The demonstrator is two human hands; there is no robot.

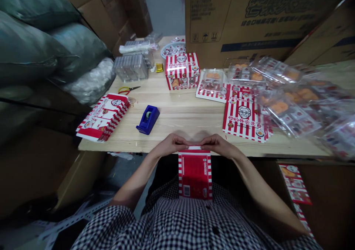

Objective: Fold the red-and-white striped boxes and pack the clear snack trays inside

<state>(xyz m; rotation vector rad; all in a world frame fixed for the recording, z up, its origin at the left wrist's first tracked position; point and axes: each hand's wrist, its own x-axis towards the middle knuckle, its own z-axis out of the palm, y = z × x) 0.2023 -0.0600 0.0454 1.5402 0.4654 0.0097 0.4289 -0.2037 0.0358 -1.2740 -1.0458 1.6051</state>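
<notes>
A red-and-white striped carton (195, 174) stands between my hands at the near edge of the wooden table (188, 111), its lower end against my checked shirt. My left hand (170, 144) pinches the carton's top flap from the left, fingers closed. From the right, my right hand (219, 145) pinches the same flap, fingers closed. The fingertips of both hands nearly meet over the flap.
A blue tape dispenser (148, 119) sits left of my hands. Flat striped cartons lie stacked at the left (104, 117) and right (244, 119). An assembled striped box (182, 71), yellow-handled scissors (126, 89), clear plastic trays (131, 66) and bagged toy packs (294, 98) fill the back. Big cardboard boxes (249, 17) stand behind.
</notes>
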